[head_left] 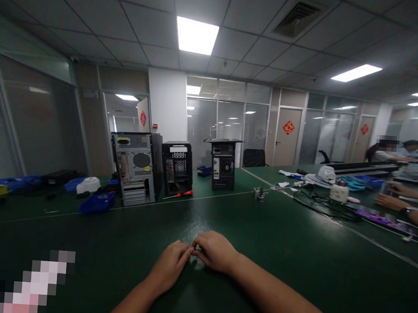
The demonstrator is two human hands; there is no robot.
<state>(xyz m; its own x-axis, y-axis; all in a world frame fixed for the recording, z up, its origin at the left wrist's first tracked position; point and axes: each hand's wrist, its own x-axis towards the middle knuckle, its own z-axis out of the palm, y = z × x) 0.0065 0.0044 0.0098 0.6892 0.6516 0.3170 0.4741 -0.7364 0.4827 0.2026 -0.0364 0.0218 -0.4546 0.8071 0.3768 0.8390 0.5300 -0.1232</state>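
Note:
My left hand and my right hand meet over the green tabletop, with their fingertips touching or almost touching. The fingers of both hands are curled in and pressed together in a pinch. Whatever may be between them is too small or hidden to make out. Beyond the hands, a red-handled screwdriver lies by a black computer case. A small metal object stands farther right.
A large computer case stands at left beside a blue tray; another black case stands at centre back. Right, there are black cables, a cream jar and a lit purple strip near another person's hands.

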